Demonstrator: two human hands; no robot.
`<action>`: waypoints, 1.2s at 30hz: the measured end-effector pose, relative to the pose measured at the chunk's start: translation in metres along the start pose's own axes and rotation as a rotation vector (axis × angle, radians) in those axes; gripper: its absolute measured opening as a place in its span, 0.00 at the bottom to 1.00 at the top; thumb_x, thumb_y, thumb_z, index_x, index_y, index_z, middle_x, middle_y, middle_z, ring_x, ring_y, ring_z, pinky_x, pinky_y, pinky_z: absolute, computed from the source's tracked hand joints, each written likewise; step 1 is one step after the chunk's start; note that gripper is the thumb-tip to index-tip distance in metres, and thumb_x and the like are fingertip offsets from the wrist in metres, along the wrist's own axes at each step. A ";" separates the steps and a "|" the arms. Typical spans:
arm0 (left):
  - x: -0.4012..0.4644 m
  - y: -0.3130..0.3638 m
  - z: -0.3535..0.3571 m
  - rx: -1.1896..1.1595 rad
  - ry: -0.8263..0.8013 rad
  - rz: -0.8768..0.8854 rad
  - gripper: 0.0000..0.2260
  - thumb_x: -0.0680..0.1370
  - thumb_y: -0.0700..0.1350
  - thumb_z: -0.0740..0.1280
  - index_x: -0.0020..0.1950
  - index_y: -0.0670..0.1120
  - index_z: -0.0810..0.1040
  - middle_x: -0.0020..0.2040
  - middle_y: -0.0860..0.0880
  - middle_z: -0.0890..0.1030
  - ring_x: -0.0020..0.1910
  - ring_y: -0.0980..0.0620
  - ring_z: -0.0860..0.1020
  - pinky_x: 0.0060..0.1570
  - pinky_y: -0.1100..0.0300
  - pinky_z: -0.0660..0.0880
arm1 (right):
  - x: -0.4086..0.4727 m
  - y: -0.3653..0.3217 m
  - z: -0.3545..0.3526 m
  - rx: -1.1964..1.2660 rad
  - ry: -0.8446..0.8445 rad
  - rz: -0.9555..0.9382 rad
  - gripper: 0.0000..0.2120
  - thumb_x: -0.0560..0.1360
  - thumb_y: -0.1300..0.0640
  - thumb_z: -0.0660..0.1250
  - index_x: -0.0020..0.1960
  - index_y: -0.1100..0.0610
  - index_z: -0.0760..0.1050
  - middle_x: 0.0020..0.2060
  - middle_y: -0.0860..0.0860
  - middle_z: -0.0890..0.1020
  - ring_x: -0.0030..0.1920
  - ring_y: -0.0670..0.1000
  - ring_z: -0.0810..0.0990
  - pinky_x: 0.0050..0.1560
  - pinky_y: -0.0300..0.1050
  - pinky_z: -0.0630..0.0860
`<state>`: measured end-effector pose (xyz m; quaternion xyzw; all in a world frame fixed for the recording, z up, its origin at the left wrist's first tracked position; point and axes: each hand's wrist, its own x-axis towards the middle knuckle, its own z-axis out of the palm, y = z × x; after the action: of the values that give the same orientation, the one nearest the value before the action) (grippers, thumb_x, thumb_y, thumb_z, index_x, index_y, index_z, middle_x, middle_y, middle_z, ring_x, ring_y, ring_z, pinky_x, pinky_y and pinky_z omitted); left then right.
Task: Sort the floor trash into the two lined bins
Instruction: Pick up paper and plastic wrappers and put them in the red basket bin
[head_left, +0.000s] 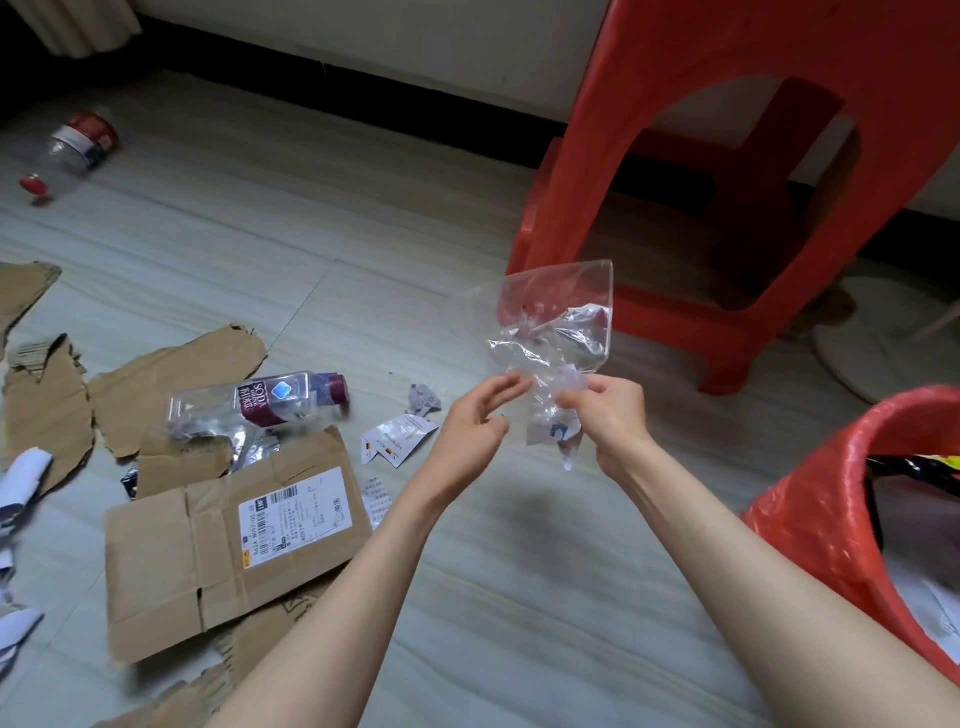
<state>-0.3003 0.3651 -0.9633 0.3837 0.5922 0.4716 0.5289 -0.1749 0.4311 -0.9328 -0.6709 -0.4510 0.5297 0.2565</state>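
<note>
Head view: right hand (605, 415) is pinching the lower part of a clear plastic bag (558, 332), fingers clamped on it. Left hand (475, 423) is sitting just beside the bag, fingers loosely curled and apart, maybe brushing its edge, hard to tell. Bag is standing up in the air above both hands, long axis near vertical, open top pointing up toward the red stool (727, 156). Red-lined bin (810, 519) is lying down-right, nearer the right arm.

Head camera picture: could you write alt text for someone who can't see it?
Two bare hands, left hand and right hand, hold up a crumpled clear plastic bag above a tiled floor. Torn cardboard and a soda bottle lie left; a red-lined bin stands right, behind it a red stool.
</note>
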 end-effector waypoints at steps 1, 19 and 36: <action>0.003 -0.006 -0.007 0.018 0.072 0.007 0.26 0.72 0.25 0.52 0.62 0.49 0.71 0.56 0.55 0.79 0.48 0.58 0.74 0.45 0.65 0.68 | 0.004 -0.001 0.004 -0.040 0.036 -0.025 0.04 0.69 0.68 0.67 0.38 0.69 0.78 0.31 0.57 0.76 0.30 0.53 0.72 0.29 0.45 0.70; 0.064 -0.106 -0.091 1.093 0.113 -0.331 0.42 0.74 0.39 0.65 0.75 0.60 0.40 0.75 0.53 0.33 0.75 0.42 0.38 0.69 0.34 0.49 | 0.056 0.017 0.026 -0.411 0.093 -0.215 0.08 0.71 0.60 0.68 0.44 0.50 0.71 0.42 0.48 0.78 0.51 0.59 0.77 0.49 0.45 0.70; 0.061 -0.132 -0.083 0.783 0.290 -0.104 0.11 0.73 0.31 0.60 0.53 0.39 0.75 0.55 0.42 0.74 0.56 0.42 0.73 0.56 0.61 0.65 | 0.069 0.030 0.024 -0.457 0.029 -0.199 0.08 0.70 0.64 0.68 0.47 0.55 0.74 0.42 0.49 0.77 0.49 0.51 0.73 0.40 0.38 0.60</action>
<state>-0.3851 0.3757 -1.1071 0.4550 0.8135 0.2328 0.2775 -0.1858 0.4743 -0.9978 -0.6714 -0.6191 0.3764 0.1556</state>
